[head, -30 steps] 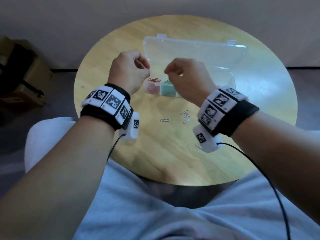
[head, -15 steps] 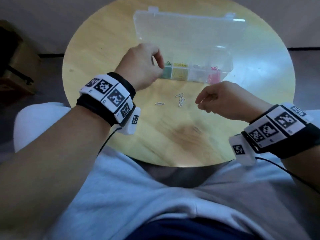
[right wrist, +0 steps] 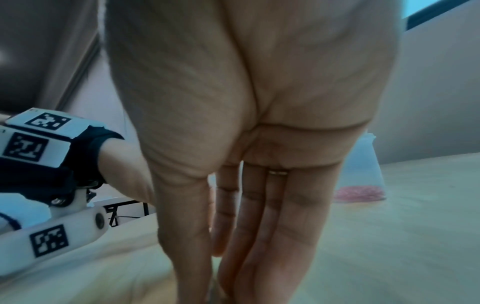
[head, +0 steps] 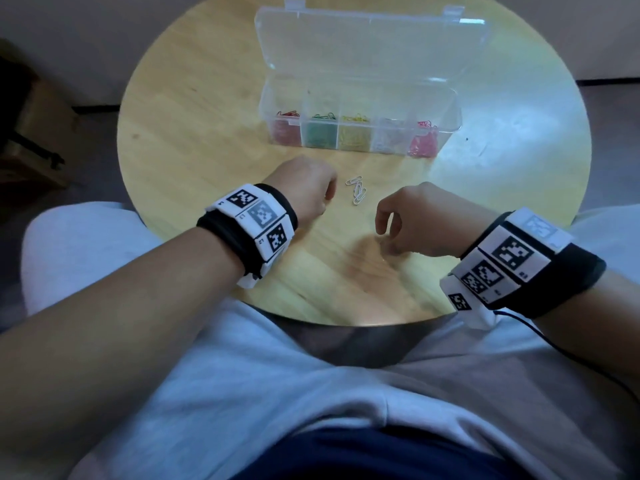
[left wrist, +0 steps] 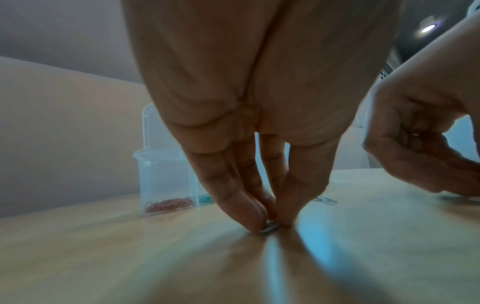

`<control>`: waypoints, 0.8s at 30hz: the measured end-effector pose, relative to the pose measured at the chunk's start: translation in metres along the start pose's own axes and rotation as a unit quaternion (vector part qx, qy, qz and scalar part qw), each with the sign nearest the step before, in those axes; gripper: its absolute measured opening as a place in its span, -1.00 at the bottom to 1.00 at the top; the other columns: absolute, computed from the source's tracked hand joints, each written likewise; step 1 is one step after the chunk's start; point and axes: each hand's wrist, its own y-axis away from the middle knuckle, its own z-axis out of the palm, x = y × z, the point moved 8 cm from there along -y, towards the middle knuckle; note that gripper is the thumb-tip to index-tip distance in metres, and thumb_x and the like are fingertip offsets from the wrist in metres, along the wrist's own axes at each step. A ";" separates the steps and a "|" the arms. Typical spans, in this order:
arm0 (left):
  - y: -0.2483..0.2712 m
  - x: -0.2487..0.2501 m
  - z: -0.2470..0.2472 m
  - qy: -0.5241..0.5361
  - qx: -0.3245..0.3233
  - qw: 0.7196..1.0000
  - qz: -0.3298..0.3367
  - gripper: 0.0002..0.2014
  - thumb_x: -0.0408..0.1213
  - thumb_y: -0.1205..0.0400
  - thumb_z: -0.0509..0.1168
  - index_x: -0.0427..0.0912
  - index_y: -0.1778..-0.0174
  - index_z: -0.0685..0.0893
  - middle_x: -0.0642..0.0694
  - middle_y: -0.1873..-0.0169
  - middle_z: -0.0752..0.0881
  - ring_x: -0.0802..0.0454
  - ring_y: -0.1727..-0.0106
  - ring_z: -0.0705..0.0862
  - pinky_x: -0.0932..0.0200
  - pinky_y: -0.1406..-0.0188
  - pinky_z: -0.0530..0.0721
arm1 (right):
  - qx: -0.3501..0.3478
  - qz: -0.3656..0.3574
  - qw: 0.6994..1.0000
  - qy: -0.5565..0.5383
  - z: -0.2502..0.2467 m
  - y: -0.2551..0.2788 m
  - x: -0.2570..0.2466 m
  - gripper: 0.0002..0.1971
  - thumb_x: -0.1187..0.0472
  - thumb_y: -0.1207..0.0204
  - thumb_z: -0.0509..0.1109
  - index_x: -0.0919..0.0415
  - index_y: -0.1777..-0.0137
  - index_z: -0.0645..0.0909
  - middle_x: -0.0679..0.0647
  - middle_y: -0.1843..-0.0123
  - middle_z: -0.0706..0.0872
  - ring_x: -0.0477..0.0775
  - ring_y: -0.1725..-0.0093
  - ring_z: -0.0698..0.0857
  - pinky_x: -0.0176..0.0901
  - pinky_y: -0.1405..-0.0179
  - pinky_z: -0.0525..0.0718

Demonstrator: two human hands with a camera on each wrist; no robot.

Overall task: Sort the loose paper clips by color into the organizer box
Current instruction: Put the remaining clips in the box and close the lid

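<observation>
The clear organizer box [head: 454, 109] stands open at the far middle of the round table, with red, green, yellow, white and pink clips in separate compartments. A small bunch of loose white paper clips [head: 356, 192] lies in front of it. Just left of them, my left hand [head: 325, 202] points down, and its thumb and fingers pinch a white clip [left wrist: 270, 227] flat on the wood. My right hand [head: 388, 244] reaches down to the table right of the bunch. In the right wrist view its fingers [right wrist: 259, 236] run nearly straight beside the thumb, with the tips cut off.
The wooden table [head: 207, 133] has bare room to the left and right of the box. The box's lid [head: 370, 46] stands tilted back behind it. My lap in grey cloth sits against the near edge. A dark stand and boxes are on the floor at left.
Both hands have dropped from the box to the table. The left came back toward me beside the loose clips and now pinches one. The right moved lower and nearer the table's front.
</observation>
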 end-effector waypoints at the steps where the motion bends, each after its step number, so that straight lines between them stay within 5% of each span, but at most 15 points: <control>1: -0.001 -0.001 0.002 -0.007 -0.003 1.000 -0.006 -0.82 -0.44 -0.52 0.33 -0.10 0.05 0.70 -0.10 0.02 0.73 -0.11 -0.09 0.65 0.16 0.09 0.50 | 0.004 -0.008 1.000 0.014 0.000 0.000 -0.001 -0.82 0.22 -0.35 0.55 -0.04 0.16 0.63 -0.04 0.16 0.74 0.04 0.18 0.72 -0.11 0.20 0.72; 6: 0.002 -0.005 0.008 -0.023 -0.021 0.999 -0.039 -0.84 -0.35 -0.44 0.38 -0.04 0.17 0.56 -0.09 0.07 0.70 -0.16 -0.01 0.66 0.00 0.04 0.65 | -0.005 -0.012 0.999 0.031 0.006 0.003 -0.006 -0.92 0.23 -0.38 0.48 0.03 0.18 0.70 -0.02 0.19 0.74 0.03 0.19 0.71 -0.15 0.20 0.72; 9: 0.004 -0.006 0.008 -0.026 -0.016 0.999 -0.035 -0.84 -0.35 -0.44 0.38 -0.04 0.18 0.55 -0.09 0.06 0.69 -0.15 -0.02 0.65 0.00 0.02 0.65 | 0.004 0.015 0.997 -0.069 -0.004 0.001 0.004 -0.93 0.22 -0.46 0.44 0.12 0.18 0.76 -0.03 0.30 0.78 -0.02 0.27 0.75 -0.22 0.21 0.70; 11: 0.005 -0.006 0.007 -0.021 -0.014 0.999 -0.033 -0.84 -0.35 -0.45 0.38 -0.04 0.18 0.56 -0.09 0.06 0.70 -0.14 -0.03 0.65 0.00 -0.01 0.65 | -0.003 0.044 0.967 -0.252 -0.007 0.000 0.013 -0.90 0.33 -0.49 0.39 0.28 0.20 0.73 0.12 0.30 0.80 0.06 0.30 0.80 -0.17 0.17 0.76; 14: 0.007 -0.007 0.008 -0.016 -0.015 0.999 -0.034 -0.84 -0.34 -0.44 0.39 -0.02 0.19 0.56 -0.06 0.07 0.71 -0.12 -0.02 0.66 0.03 0.02 0.65 | -0.015 0.059 0.896 -0.441 -0.008 -0.001 0.017 -0.85 0.47 -0.54 0.26 0.40 0.22 0.62 0.27 0.26 0.68 0.13 0.40 0.73 -0.17 0.38 0.73; 24: 0.015 -0.005 0.011 -0.017 -0.021 0.999 -0.032 -0.82 -0.35 -0.41 0.38 0.01 0.35 0.54 -0.06 0.15 0.72 -0.13 0.05 0.67 0.10 0.16 0.59 | -0.002 0.068 0.876 -0.478 -0.003 -0.011 0.018 -0.65 0.63 -0.28 -0.11 0.26 0.39 0.41 0.21 0.46 0.52 0.10 0.52 0.39 -0.21 0.54 0.36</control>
